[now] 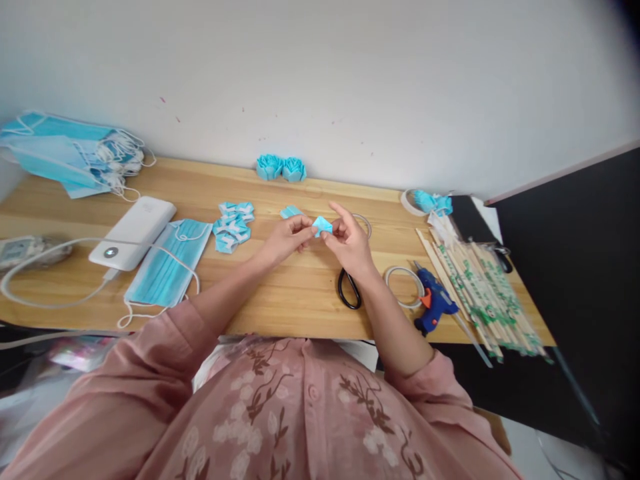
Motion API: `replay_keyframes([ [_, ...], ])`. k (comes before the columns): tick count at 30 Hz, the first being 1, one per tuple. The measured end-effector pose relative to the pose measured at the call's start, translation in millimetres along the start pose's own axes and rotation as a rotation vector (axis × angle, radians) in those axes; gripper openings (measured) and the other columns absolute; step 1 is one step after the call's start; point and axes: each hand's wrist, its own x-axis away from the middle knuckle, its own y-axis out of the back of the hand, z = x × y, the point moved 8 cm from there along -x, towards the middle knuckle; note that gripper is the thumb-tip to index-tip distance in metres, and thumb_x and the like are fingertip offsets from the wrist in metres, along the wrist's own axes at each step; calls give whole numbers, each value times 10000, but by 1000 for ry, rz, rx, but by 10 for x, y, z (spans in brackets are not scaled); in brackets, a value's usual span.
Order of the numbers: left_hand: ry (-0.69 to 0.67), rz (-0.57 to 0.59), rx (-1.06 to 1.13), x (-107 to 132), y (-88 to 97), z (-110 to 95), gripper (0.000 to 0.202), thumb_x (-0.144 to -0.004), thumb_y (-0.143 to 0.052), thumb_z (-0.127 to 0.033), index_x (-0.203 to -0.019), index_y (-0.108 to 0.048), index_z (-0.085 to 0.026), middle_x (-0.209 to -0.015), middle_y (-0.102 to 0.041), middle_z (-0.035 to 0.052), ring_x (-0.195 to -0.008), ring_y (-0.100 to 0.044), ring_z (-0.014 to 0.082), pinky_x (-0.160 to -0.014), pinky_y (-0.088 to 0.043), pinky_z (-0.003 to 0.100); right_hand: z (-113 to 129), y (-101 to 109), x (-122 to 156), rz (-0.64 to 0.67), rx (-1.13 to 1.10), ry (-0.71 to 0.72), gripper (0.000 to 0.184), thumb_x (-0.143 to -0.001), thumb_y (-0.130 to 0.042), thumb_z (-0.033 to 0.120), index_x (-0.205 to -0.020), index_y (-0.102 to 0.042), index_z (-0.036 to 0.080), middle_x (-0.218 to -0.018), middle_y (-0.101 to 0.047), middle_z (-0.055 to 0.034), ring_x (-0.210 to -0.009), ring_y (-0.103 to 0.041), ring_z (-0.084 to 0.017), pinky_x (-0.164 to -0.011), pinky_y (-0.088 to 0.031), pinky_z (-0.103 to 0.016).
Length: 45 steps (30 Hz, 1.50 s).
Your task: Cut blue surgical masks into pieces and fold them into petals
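My left hand [291,237] and my right hand [349,240] meet above the middle of the table. Between their fingertips is a small folded piece of blue mask fabric [323,225], pinched from both sides. The right index finger points up and away from it. A flat blue strip [291,211] lies just behind the left hand. To the left sits a cluster of folded blue pieces with white patches [233,227]. A black looped handle [349,291] shows beside my right forearm, which hides part of it.
Two blue fabric flowers [281,168] stand by the wall. At left are piled face masks [65,150], a white power bank [134,233] with a cable and a single mask [170,263]. Rightward lie a tape roll [404,269], a blue glue gun [436,299] and wrapped chopsticks [487,290].
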Motion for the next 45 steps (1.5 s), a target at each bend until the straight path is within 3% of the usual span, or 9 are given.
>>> replay_keyframes([
  [5, -37, -34, -13, -9, 31, -1, 261, -775, -718, -400, -743, -596, -172, -606, -520, -33, -523, -470, 76, -514, -394, 215, 5, -3, 2, -6, -21, -3, 606, -798, -632, 345, -1385, -504, 268, -739, -582, 28, -641, -513, -150, -626, -460, -302],
  [9, -61, -28, -14, -6, 44, -32, 338, -831, -658, -473, -700, -595, -168, -622, -555, -6, -553, -502, 90, -540, -419, 228, 8, 13, -6, -7, -28, -2, 595, -802, -632, 336, -1379, -521, 244, -704, -567, 33, -616, -490, -149, -620, -461, -309],
  [12, -120, -47, 29, 3, 73, -95, 350, -838, -654, -515, -788, -593, -174, -690, -596, 4, -594, -536, 99, -558, -440, 229, -13, 38, -16, -29, -52, -7, 595, -802, -650, 347, -1376, -526, 249, -684, -556, 40, -604, -476, -144, -610, -454, -306],
  [19, -305, -98, -70, 49, 90, -249, 185, -826, -697, -329, -882, -625, -168, -832, -638, 14, -755, -579, 111, -697, -458, 238, -24, 24, -22, -26, -137, 1, 564, -788, -690, 369, -1324, -565, 249, -678, -533, 41, -626, -488, -146, -621, -450, -311],
  [25, -166, -38, 23, 13, 71, -150, 332, -802, -712, -422, -998, -635, -165, -826, -660, 23, -708, -592, 123, -618, -466, 243, 15, 43, -14, -29, -128, -4, 541, -778, -677, 312, -1307, -584, 244, -683, -500, 44, -616, -474, -138, -621, -452, -308],
  [30, -115, 15, -23, -21, 54, -97, 371, -767, -708, -519, -778, -664, -152, -688, -600, 10, -623, -537, 106, -572, -452, 233, 2, 44, -14, -24, -91, -14, 534, -788, -670, 308, -1312, -580, 261, -689, -513, 41, -613, -460, -137, -601, -441, -301],
  [35, -74, -26, -33, -24, 80, -76, 395, -727, -719, -539, -701, -656, -150, -652, -589, 11, -610, -523, 105, -558, -441, 230, -24, 29, -15, -14, -57, -9, 524, -800, -663, 324, -1316, -582, 279, -722, -540, 23, -640, -475, -149, -624, -460, -318],
  [45, -122, -118, -131, 26, 90, -148, 206, -807, -633, -354, -736, -613, -163, -634, -559, -24, -551, -459, 79, -525, -377, 212, -63, -33, -16, 33, -93, -45, 545, -798, -671, 347, -1328, -563, 287, -759, -600, 9, -673, -539, -169, -680, -498, -350],
])
